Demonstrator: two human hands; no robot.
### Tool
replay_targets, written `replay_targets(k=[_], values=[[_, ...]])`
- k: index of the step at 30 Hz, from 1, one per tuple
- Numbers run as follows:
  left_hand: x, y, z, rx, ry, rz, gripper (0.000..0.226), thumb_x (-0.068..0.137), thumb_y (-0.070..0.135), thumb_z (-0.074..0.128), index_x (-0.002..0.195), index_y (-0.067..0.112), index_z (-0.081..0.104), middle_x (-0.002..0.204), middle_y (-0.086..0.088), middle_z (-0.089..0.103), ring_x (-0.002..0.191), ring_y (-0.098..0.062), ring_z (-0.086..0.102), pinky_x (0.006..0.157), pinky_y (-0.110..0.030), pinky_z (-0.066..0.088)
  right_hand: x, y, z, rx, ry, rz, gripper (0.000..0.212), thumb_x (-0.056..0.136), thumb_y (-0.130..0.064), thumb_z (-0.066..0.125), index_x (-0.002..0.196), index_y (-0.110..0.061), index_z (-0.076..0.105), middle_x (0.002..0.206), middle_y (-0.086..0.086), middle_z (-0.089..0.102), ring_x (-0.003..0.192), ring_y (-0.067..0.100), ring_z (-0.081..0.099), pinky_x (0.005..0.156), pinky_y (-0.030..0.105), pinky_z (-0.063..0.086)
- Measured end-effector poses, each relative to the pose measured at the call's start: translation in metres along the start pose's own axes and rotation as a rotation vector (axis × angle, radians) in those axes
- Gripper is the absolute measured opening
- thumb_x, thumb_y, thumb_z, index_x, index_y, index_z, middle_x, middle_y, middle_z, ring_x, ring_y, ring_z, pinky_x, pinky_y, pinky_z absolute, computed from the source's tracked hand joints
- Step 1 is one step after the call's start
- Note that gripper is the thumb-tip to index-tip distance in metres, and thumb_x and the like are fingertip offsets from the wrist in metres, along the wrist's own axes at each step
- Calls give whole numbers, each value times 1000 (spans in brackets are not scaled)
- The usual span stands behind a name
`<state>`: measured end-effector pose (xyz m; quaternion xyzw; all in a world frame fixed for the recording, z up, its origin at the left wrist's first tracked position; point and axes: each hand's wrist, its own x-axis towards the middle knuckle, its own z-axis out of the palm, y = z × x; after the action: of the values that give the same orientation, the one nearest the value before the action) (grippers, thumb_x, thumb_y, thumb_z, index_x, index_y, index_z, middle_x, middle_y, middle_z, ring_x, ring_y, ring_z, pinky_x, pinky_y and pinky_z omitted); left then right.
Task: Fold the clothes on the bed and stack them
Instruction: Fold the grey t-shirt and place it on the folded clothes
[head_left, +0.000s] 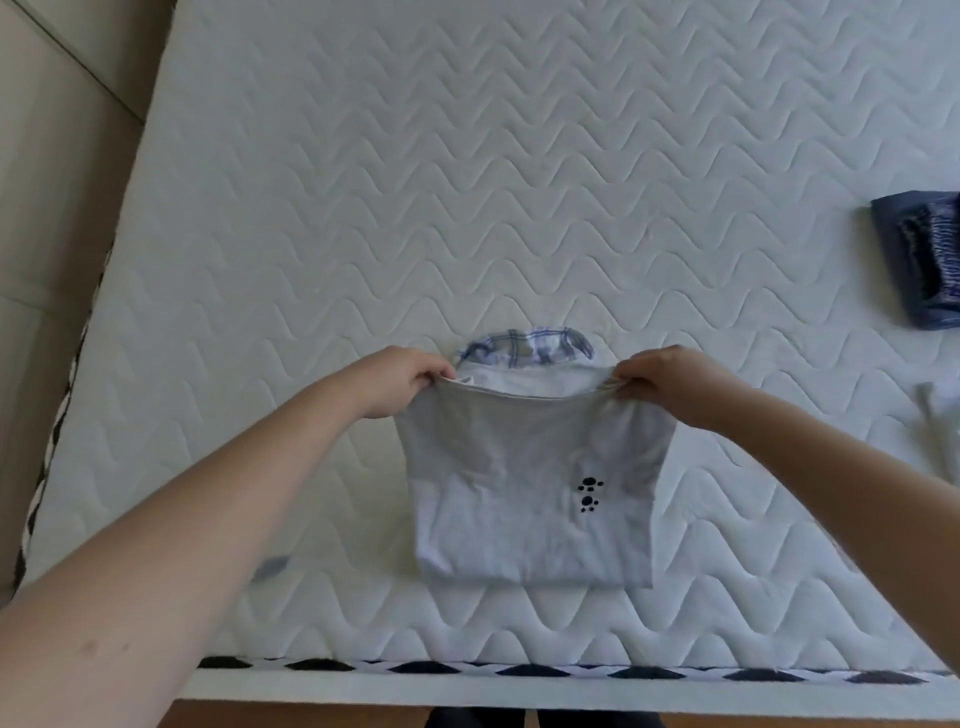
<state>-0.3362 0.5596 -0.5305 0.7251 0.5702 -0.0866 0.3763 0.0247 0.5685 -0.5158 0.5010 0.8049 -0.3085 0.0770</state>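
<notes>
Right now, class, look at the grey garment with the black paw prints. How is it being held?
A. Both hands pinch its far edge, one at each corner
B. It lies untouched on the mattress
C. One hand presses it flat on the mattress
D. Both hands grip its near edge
A: the left hand and the right hand each pinch a corner of the far edge of the grey garment, lifting it.

A white quilted mattress (467, 182) with a wavy stitched pattern is filling most of the frame. A black-and-white diamond trim (519, 669) is running along its lower edge. Beige floor (57, 156) is showing at the upper left, under soft daylight.
</notes>
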Motion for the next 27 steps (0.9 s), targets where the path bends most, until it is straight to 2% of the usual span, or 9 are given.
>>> replay_targets(k=[5,9,11,14,16,20,23,25,27], values=[[70,-27,6,-12,27,40,35,98,5,46,122,21,66,125,0,65,110,-13,56,82,-15,32,63,37,12,-12,13,60,23,94,-37,62,113,-26,69,111,-1,71,105,27,61,90,43,49],[109,-51,16,-13,-31,18,32,98,10,47,118,25,66,119,3,66,104,-12,57,82,-21,37,101,59,29,34,1,102,24,93,-45,59,111,-33,69,104,0,72,99,27,64,87,43,51],[123,-62,21,-22,-28,-3,31,96,10,48,114,27,66,116,2,68,103,-14,59,83,-25,42,118,66,38,50,1,117,25,95,-42,59,113,-28,69,101,4,71,96,28,63,85,39,50],[138,-68,30,-18,-7,-26,29,91,8,51,112,20,67,112,0,68,98,-14,58,73,-22,34,139,68,51,47,7,161,25,98,-39,56,112,-22,68,93,7,66,89,27,58,77,34,45],[145,-71,38,-14,27,-55,26,89,8,53,110,16,68,110,-3,69,99,-17,59,72,-21,33,148,69,60,45,20,196,24,98,-39,54,109,-23,68,91,6,64,89,27,57,75,35,46],[157,-71,51,-18,62,-163,19,87,12,54,103,12,65,105,-9,68,100,-26,61,76,-27,39,158,72,74,46,103,251,24,94,-37,61,110,-20,67,104,4,67,100,26,59,82,38,50],[164,-65,56,-32,5,-254,13,90,29,58,97,18,59,104,-6,64,91,-22,54,73,-28,36,166,76,78,67,53,352,37,90,-46,64,116,-20,58,108,6,64,97,26,58,82,39,50],[168,-67,52,-58,-69,-283,33,84,49,67,99,22,56,102,0,61,90,-18,53,74,-27,36,170,80,76,93,-65,450,50,85,-57,65,117,-20,54,105,6,60,93,25,56,79,38,50],[169,-69,46,-15,-162,-266,55,69,58,78,108,24,57,102,6,59,93,-15,54,77,-26,38,173,84,71,60,-207,438,61,78,-66,67,116,-19,56,103,3,58,94,24,54,80,36,46]])
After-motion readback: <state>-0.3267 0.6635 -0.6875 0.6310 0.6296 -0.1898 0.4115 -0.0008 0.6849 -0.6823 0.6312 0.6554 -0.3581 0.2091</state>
